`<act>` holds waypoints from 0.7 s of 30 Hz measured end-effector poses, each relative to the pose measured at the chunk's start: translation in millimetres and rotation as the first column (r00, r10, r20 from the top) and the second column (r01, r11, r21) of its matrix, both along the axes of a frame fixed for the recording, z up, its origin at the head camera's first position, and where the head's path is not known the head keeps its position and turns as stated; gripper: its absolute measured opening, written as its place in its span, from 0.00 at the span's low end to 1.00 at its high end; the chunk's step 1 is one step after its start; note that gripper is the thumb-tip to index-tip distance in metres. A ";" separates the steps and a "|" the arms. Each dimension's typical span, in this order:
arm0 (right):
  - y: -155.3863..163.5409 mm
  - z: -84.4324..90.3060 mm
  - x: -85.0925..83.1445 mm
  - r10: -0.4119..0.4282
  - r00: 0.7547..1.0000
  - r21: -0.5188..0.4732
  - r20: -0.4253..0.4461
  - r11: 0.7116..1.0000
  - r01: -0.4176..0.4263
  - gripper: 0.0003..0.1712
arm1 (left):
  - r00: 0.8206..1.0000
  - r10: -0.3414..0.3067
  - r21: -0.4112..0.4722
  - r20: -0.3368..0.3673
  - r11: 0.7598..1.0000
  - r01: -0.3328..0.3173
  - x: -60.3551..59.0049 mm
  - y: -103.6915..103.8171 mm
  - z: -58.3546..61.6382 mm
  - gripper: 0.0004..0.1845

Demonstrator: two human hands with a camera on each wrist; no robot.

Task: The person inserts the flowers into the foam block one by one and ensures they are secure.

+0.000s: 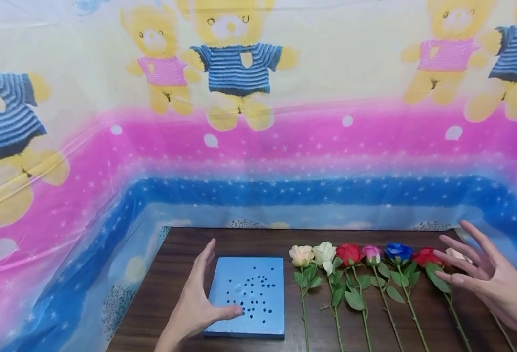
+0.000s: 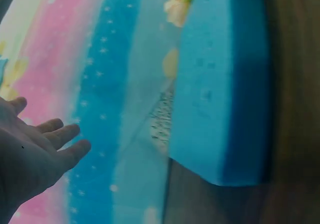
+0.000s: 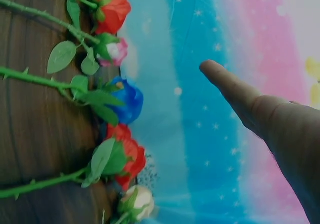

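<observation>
A blue foam block (image 1: 246,288) with many small dark holes in its top lies on the left part of the table. My left hand (image 1: 201,293) hovers at its left side, fingers extended, the thumb overlapping the block in the head view. In the left wrist view, that hand (image 2: 40,149) has spread fingers and nothing in them. On the right, my right hand (image 1: 487,278) is held over the last flowers of a row, fingers spread and empty. Beneath it are a red rose (image 1: 427,256) and a pale rose (image 1: 456,254), partly hidden by the fingers.
More long-stemmed roses lie side by side to the left: a blue rose (image 1: 398,252), a pink rose (image 1: 371,253), a red rose (image 1: 349,254), a white rose (image 1: 324,255) and a peach rose (image 1: 301,255). A bear-printed cloth (image 1: 258,166) hangs behind the dark wooden table (image 1: 188,244).
</observation>
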State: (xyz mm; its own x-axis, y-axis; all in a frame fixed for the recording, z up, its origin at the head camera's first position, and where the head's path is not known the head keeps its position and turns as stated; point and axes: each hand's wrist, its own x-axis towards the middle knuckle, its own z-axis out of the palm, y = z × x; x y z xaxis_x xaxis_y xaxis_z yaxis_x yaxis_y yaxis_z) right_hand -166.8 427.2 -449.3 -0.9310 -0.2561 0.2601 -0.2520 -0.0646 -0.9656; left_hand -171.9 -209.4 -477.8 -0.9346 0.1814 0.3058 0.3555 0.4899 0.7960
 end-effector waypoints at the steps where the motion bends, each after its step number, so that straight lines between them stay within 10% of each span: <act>1: 2.6 -2.2 0.8 0.011 1.000 -0.006 0.007 1.000 -0.011 0.61 | 1.000 0.007 -0.013 0.020 1.000 -0.007 1.5 -1.0 -4.5 0.78; 13: 34.5 -31.8 14.5 0.017 0.995 0.002 0.099 1.000 -0.017 0.58 | 0.978 0.075 -0.219 0.192 0.975 -0.032 8.1 -11.3 -39.8 0.74; 21: 52.3 -41.3 19.1 0.032 0.996 -0.035 0.085 0.999 -0.029 0.58 | 0.934 0.178 -0.353 0.309 0.934 -0.061 2.8 -10.9 -53.4 0.75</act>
State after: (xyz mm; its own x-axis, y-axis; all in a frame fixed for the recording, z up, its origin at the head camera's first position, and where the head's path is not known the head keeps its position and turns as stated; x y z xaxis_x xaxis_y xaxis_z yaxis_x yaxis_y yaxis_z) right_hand -147.8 479.6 -490.6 -0.9422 -0.2768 0.1888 -0.1660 -0.1037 -0.9807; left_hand -169.1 -220.3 -531.2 -0.9917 0.0983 -0.0830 0.0225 0.7680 0.6401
